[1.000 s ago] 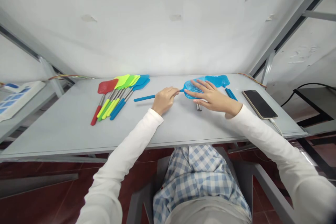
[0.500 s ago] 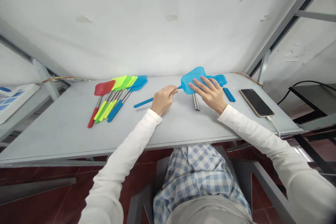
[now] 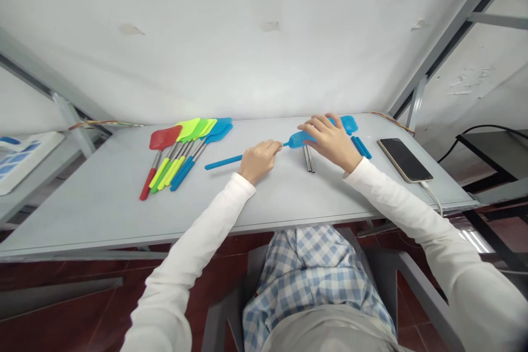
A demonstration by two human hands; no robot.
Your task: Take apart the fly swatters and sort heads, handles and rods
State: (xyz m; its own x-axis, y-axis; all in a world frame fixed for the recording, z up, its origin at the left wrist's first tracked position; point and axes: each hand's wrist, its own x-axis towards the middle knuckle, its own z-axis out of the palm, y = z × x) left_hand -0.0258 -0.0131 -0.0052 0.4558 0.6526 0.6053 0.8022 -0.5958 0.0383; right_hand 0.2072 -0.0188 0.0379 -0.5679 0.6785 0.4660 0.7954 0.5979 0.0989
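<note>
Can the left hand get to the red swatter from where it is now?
Probably yes. The left hand is shut on the blue swatter, but bare table lies between it and the red swatter.

I'm at a small assembly workshop: bare grey metal bench (image 3: pixel 103 214), steel rack frames (image 3: pixel 449 33) at right, batch of finished fly swatters (image 3: pixel 185 146) left of centre, patched white wall.

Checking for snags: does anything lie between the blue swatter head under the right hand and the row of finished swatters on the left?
Only the left hand, gripping the blue handle; otherwise bare table up to the finished swatters.
</note>
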